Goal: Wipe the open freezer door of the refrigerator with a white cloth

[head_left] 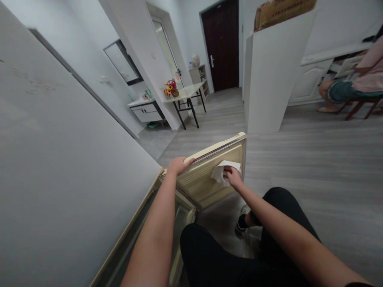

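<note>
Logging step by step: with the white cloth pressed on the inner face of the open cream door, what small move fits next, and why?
Probably slide the crumpled white cloth leftward: the right hand presses it near the ribbed cream door panel's right edge, the left hand steadies the top, and most of the panel lies left.

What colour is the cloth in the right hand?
White; the cloth shows in the head view, pressed by the right hand against the cream door.

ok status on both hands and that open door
Left hand grips top edge of open cream fridge door. Right hand presses crumpled white cloth to its inner face. Nothing in the way.
</note>
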Demonstrator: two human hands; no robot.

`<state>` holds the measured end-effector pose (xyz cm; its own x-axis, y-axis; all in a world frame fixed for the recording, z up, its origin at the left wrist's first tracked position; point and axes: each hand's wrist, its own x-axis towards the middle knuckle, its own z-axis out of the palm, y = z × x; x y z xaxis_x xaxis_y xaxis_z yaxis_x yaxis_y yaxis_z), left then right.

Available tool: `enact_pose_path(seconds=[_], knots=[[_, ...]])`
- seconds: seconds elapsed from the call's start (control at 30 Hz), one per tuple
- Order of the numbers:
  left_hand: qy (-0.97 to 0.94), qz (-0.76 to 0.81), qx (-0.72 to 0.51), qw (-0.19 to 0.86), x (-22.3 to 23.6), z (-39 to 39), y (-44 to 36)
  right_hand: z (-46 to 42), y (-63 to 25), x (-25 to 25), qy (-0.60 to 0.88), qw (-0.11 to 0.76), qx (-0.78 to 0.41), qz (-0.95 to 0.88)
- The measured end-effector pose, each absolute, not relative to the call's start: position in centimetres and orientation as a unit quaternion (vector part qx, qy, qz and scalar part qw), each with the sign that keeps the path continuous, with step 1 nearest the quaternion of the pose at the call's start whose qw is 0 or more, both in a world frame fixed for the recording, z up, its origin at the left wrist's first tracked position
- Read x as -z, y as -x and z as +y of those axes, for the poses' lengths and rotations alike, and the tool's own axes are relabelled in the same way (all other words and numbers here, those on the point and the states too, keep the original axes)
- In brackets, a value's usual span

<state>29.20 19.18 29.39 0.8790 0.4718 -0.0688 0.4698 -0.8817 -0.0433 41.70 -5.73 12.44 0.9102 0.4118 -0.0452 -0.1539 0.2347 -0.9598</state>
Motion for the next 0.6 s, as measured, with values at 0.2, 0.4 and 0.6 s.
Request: enact_pose_path(seconds=[0.2, 0.4, 0.6], knots=[[0.968, -0.247, -0.039, 0.017, -29.3, 19.3, -29.3, -6.2, -42.8, -14.5, 0.525, 0.837, -0.156, -0.024], [0.967, -0.251, -0.041, 0.020, -29.6, 19.1, -29.3, -1.9, -39.7, -16.0, 0.452, 0.864, -0.215, 0.059], [0.966, -0.253, -0.049, 0.026, -29.7, 18.8, -29.2, 1.6, -37.3, -16.8, 0.483, 0.829, -0.271, 0.081]])
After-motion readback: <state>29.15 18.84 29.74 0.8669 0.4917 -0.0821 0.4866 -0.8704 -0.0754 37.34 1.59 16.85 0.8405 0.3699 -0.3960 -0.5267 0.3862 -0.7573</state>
